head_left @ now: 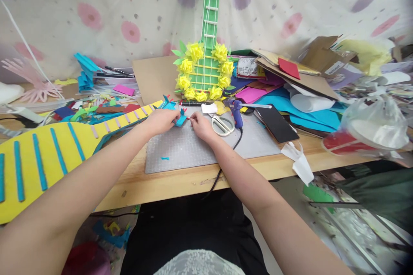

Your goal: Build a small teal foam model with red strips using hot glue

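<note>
A yellow craft guitar (77, 131) with blue and pale strips lies along the left of the table. Its narrow end meets a blue head piece (180, 121) that has small red and blue pegs. My left hand (164, 120) is closed around this head piece. Just to the right, my right hand (201, 126) pinches a small red peg (189, 118) close to the head's edge; whether they touch I cannot tell. White-handled scissors (223, 125) and a blue glue gun (236, 114) lie beyond my right hand on the grey cutting mat (183, 157).
A green craft guitar (209, 30) with yellow flowers stands upright at the back. A black phone (276, 122) rests at the mat's right. Colored sheets (309, 116) are piled behind it, near a bagged red-and-white tub (342, 142). The glue gun's cable (214, 182) hangs over the front edge.
</note>
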The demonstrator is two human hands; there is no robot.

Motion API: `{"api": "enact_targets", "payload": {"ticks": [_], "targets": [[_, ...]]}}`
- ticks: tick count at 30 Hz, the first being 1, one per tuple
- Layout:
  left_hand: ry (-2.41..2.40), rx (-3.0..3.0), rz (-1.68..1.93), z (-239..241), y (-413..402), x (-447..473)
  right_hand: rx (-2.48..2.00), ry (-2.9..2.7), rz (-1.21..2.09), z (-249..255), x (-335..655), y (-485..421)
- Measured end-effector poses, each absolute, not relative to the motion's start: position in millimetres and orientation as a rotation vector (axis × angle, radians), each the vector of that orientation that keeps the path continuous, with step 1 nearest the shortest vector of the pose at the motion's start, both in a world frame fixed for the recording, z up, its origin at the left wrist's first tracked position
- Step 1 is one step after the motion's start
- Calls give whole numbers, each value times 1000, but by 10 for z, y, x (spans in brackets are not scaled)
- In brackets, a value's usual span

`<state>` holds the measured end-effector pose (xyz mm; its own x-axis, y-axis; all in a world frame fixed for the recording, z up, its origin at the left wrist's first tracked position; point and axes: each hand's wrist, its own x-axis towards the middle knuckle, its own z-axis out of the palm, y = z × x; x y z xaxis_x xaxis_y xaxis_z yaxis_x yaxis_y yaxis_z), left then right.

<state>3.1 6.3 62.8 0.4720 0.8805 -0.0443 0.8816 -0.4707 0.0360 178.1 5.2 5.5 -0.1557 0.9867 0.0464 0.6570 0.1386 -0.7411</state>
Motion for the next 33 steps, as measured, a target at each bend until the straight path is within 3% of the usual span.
{"api": "enact_targets", "payload": {"ticks": [13,23,33], "targets": [[1861,1871,974,32,-94,251,-1565,-1811,816,4,1770,66],[1873,1835,1079,-12,-36,298,-1457,-1786,1022,-19,1556,-8],[1894,1844,1073,-20,-19,328,-1581,-1824,863,15,1473,32]]}}
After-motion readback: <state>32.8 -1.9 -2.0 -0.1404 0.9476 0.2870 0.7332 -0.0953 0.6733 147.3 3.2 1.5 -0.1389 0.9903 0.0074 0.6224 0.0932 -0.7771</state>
